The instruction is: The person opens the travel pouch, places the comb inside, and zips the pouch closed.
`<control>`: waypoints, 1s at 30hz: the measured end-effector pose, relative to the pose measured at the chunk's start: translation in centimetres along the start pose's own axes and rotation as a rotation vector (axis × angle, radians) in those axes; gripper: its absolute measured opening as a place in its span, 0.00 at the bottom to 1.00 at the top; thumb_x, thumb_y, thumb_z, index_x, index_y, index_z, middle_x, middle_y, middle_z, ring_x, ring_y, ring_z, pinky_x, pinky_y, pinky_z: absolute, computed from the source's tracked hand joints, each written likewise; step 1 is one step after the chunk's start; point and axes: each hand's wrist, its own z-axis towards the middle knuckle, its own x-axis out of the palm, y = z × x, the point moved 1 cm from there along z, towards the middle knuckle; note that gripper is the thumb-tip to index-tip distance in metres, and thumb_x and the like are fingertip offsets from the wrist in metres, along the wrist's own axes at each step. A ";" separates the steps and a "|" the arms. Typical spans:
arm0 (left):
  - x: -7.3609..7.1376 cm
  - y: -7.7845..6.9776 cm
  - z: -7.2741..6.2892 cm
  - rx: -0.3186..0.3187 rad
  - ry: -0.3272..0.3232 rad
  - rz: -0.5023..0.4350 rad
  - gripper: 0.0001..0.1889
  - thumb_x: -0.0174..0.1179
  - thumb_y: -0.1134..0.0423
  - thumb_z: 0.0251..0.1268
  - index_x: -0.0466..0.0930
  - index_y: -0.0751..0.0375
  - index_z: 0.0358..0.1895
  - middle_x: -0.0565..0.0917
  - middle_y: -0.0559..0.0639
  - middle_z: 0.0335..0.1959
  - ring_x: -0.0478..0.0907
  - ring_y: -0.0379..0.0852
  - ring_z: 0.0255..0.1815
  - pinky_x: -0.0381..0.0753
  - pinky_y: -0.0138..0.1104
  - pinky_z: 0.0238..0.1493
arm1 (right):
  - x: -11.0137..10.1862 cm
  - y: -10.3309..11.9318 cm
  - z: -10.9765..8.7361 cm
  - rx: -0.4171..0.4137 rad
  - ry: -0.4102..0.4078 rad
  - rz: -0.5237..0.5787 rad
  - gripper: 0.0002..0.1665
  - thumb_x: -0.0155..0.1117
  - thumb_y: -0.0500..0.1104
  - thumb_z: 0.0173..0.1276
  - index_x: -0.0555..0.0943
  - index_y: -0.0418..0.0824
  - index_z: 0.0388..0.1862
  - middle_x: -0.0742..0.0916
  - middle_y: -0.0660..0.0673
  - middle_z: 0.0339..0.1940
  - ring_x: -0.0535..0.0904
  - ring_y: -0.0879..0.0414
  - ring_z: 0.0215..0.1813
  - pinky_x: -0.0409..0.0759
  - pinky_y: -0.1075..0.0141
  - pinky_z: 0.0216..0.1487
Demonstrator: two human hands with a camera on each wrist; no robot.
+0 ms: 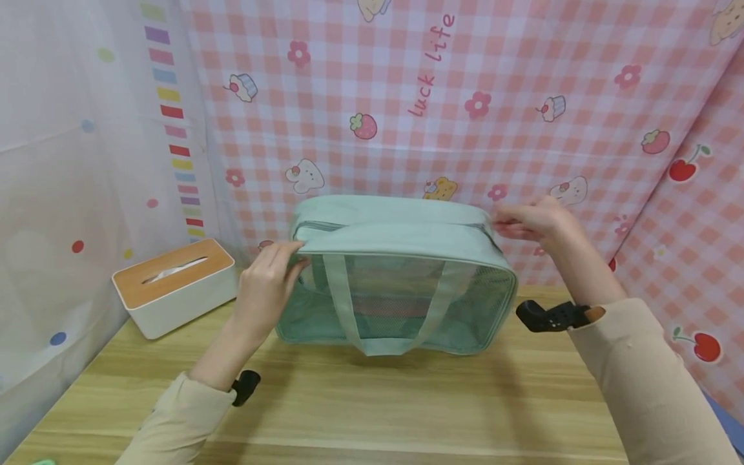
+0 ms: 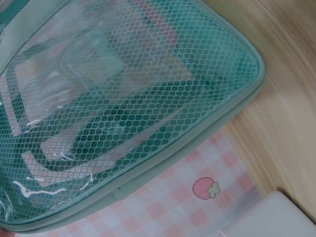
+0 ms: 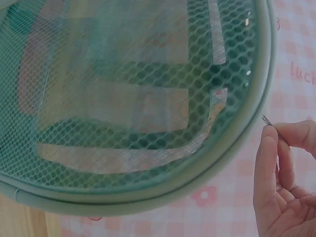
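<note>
A mint-green bag with clear mesh sides and a strap handle stands upright on the table. My left hand pinches its upper left corner, close to the zipper. At the right end, my right hand is beside the top edge; the right wrist view has its thumb and fingers pinching a small metal zipper pull. Through the mesh several blurred shapes show, one of them pinkish. Most of my left hand is out of the left wrist view.
A white tissue box with a wooden lid stands left of the bag. The wooden table extends in front. Behind hangs a pink checked cloth, with a similar one on the right and a dotted white curtain on the left.
</note>
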 end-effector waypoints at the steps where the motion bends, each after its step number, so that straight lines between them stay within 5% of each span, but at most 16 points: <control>1: 0.0 0.0 0.0 -0.001 0.001 0.000 0.15 0.68 0.69 0.47 0.79 0.71 0.40 0.84 0.62 0.34 0.82 0.55 0.35 0.84 0.42 0.34 | -0.1 -0.1 0.0 0.006 -0.003 0.000 0.07 0.63 0.42 0.60 0.79 0.48 0.23 0.85 0.56 0.19 0.82 0.66 0.27 0.81 0.69 0.48; 13: 0.0 -0.2 -0.1 -0.006 -0.004 0.000 0.16 0.68 0.69 0.46 0.79 0.71 0.40 0.84 0.62 0.34 0.82 0.55 0.35 0.84 0.42 0.34 | -1.3 -2.8 0.4 0.067 0.028 0.101 0.14 0.57 0.37 0.63 0.80 0.48 0.18 0.84 0.54 0.19 0.82 0.65 0.26 0.82 0.75 0.38; 18: 0.1 -0.3 -0.1 -0.007 -0.004 -0.002 0.15 0.68 0.69 0.47 0.79 0.71 0.40 0.84 0.62 0.34 0.82 0.55 0.34 0.84 0.42 0.33 | -1.7 -3.6 0.6 0.062 0.006 0.076 0.03 0.57 0.40 0.65 0.76 0.44 0.31 0.84 0.56 0.20 0.82 0.66 0.28 0.82 0.75 0.41; 22: 0.1 -0.3 -0.1 -0.009 -0.005 0.000 0.16 0.68 0.69 0.47 0.79 0.71 0.40 0.84 0.62 0.33 0.82 0.55 0.34 0.84 0.42 0.33 | -2.1 -4.7 0.8 0.053 -0.015 0.062 0.08 0.56 0.40 0.65 0.70 0.39 0.39 0.83 0.57 0.20 0.82 0.67 0.28 0.82 0.75 0.42; 26: 0.1 -0.3 -0.1 -0.007 -0.009 0.003 0.16 0.68 0.69 0.47 0.79 0.72 0.40 0.84 0.62 0.33 0.81 0.55 0.33 0.84 0.42 0.34 | -2.6 -6.2 0.9 0.059 -0.003 0.090 0.03 0.56 0.39 0.65 0.75 0.42 0.31 0.83 0.57 0.20 0.82 0.67 0.28 0.82 0.76 0.39; 30: 0.0 -0.2 0.0 -0.004 -0.004 0.006 0.16 0.68 0.68 0.47 0.79 0.72 0.40 0.84 0.62 0.34 0.81 0.55 0.34 0.84 0.42 0.34 | -2.9 -7.6 1.0 0.099 0.043 0.187 0.15 0.53 0.39 0.67 0.78 0.49 0.20 0.84 0.56 0.21 0.82 0.66 0.28 0.82 0.76 0.37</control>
